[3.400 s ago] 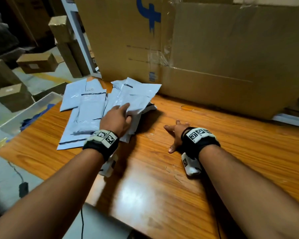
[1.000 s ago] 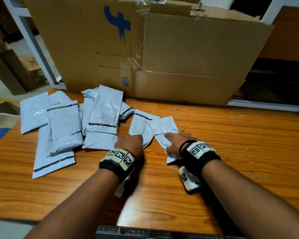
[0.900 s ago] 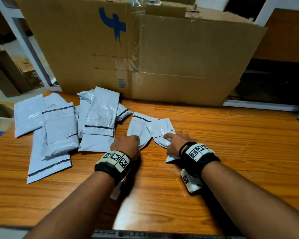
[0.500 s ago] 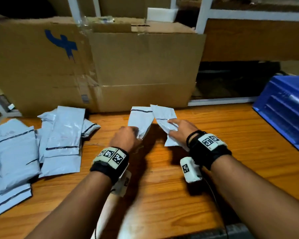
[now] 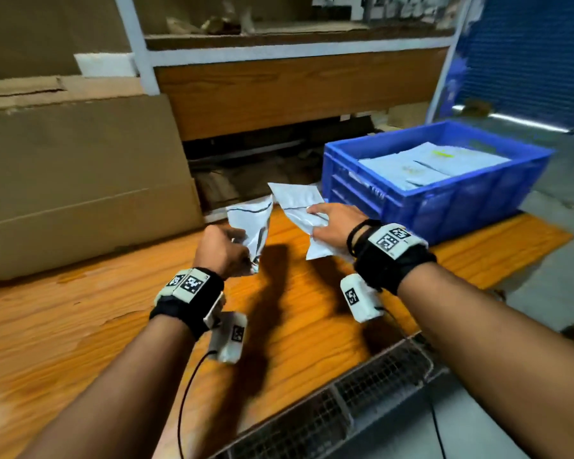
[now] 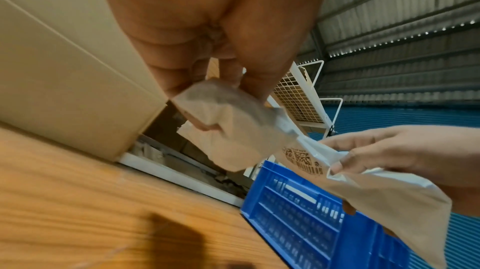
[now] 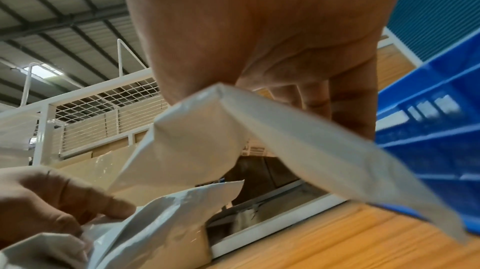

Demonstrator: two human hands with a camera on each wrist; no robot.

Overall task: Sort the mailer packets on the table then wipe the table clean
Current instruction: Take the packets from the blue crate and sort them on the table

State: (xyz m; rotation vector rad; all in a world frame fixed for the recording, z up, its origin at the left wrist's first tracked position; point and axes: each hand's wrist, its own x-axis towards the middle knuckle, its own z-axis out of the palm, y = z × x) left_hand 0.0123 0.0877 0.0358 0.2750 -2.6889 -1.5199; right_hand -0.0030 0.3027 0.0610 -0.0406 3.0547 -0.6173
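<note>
My left hand [image 5: 224,246] grips a small grey-white mailer packet [image 5: 253,223] by its lower end, lifted above the wooden table [image 5: 80,326]. My right hand [image 5: 332,226] holds a second packet [image 5: 297,203] between thumb and fingers, just left of the blue crate [image 5: 444,200]. Both packets hang in the air side by side, a little apart. In the left wrist view the left-hand packet [image 6: 233,129] is crumpled in my fingers, and the other packet [image 6: 363,191] shows a barcode label. In the right wrist view the right-hand packet [image 7: 259,140] slopes down under my palm.
The blue crate on the table's right end holds several flat mailer packets [image 5: 428,164]. A large cardboard box [image 5: 80,173] stands at the back left. Behind is a white-framed shelf [image 5: 279,51]. A metal grille [image 5: 345,409] runs below the table's front edge.
Both hands lifted a packet each off the table and carried them right, toward the blue crate. The view swung right, so the pile of packets on the left is out of sight.
</note>
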